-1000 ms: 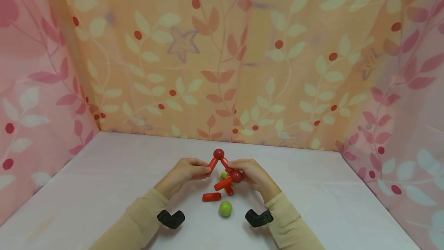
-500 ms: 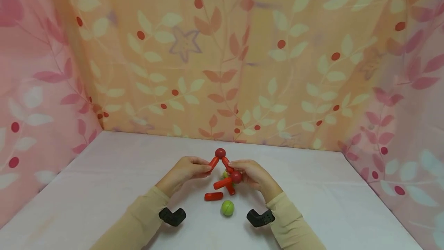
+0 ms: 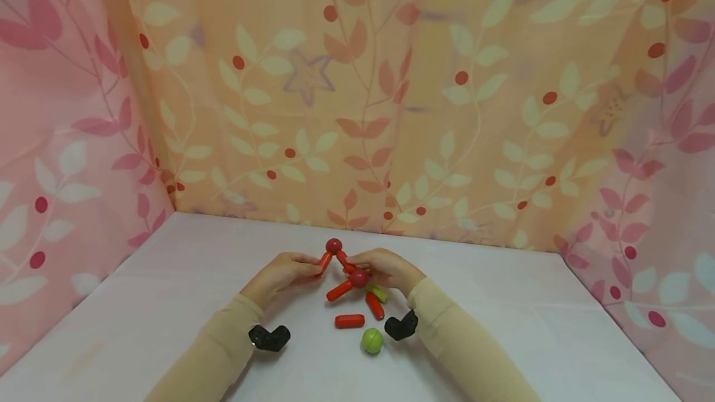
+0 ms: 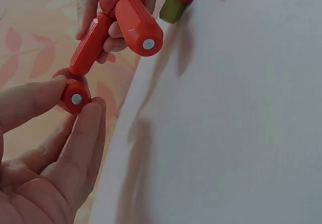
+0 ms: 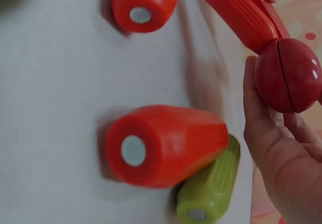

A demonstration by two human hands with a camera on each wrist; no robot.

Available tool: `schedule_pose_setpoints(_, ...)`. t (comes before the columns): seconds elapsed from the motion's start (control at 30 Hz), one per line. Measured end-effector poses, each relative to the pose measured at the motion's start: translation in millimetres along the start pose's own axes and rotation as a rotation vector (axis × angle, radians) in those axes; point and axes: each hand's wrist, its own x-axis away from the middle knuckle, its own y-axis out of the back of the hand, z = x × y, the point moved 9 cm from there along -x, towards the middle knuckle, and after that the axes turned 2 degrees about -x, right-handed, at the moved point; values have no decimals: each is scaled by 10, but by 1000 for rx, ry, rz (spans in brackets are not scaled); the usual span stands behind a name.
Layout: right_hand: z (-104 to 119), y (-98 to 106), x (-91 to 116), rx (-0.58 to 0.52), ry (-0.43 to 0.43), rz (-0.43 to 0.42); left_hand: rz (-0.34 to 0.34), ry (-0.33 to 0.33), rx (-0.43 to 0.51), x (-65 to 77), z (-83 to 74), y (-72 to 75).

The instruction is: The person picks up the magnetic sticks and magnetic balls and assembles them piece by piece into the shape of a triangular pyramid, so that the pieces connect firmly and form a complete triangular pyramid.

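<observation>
Both hands hold up a joined figure of red magnetic rods and balls in the head view. My left hand (image 3: 283, 275) pinches the free end of the left red rod (image 3: 324, 261) between thumb and fingers; its metal-tipped end (image 4: 76, 99) faces the left wrist camera. That rod meets the upper red ball (image 3: 333, 246), from which another red rod (image 3: 342, 259) slopes down to the lower red ball (image 3: 359, 278). My right hand (image 3: 391, 268) grips the figure around this second rod, beside the lower ball. A third red rod (image 3: 339, 291) sticks out from the lower ball, its tip untouched.
Below the hands, two loose red rods (image 3: 349, 321) (image 5: 166, 146) lie on the white tabletop (image 3: 313, 365). A green rod (image 3: 377, 293) touches one of them. Nearer the front sits a green ball (image 3: 372, 340). Flowered cloth (image 3: 419, 110) walls the back and sides.
Both hands and the held figure have shifted left relative to the loose pieces. The right forearm has swung left, and the green rod shows more plainly. The head view has shifted slightly.
</observation>
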Motion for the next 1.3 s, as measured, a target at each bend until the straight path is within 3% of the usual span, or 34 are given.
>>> schedule_pose_setpoints(0.13, -5, -20, -106, 33, -12, 3, -33, 10, -26, -4, 43, 54)
schedule_pose_setpoints(0.37, -49, 44, -159, 88, -37, -12, -28, -2, -80, -10, 58, -33)
schedule_pose_setpoints(0.63, 58, 67, -188, 279, 25, -60, -65, -15, -108, -33, 68, -7)
schedule_pose_setpoints(0.97, 47, 90, -175, 335, 26, -93, -16, 25, -111, 12, 62, -62)
schedule_pose_setpoints(1.2, 4, 109, -160, 323, 9, -105, -25, 44, -122, 15, 78, -64)
schedule_pose_setpoints(1.3, 37, 137, -114, 326, 42, -115, -33, 58, -129, 14, 85, -69)
